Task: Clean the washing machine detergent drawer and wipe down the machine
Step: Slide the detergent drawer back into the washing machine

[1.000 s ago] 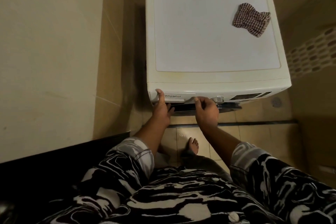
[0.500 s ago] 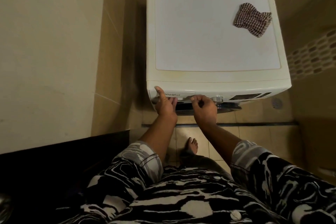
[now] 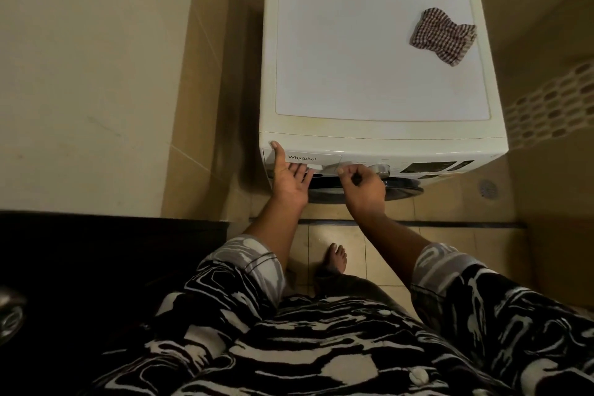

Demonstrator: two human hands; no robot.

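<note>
Evidently the washing machine [image 3: 382,51] is being looked down on from above, and it is being worked on at its front panel by both hands. The detergent drawer [image 3: 316,157] (the one carrying the brand name) is sitting in its slot at the left end of that panel, seemingly flush with it. The left hand [image 3: 291,182] is being held palm up against the drawer. Its grip is spread: the thumb [image 3: 277,148] is being pressed on the panel's top left corner, just beside the drawer face, while the straight fingers are being laid along the drawer's lower edge. The right hand [image 3: 364,185] is being held at the drawer's lower right corner, just beside the round dial [image 3: 379,168]. Its fingers are being curled toward the palm and its thumb tip is touching the drawer's edge, but whether anything is being pinched in that grip cannot be told.

A crumpled checked cloth [image 3: 445,37] is lying on the machine's top, near the far right corner, well apart from both hands. The dark round door [image 3: 401,190] is showing below the panel. A bare foot [image 3: 336,259] is being rested on the tiled floor [image 3: 353,244] between the two forearms.
</note>
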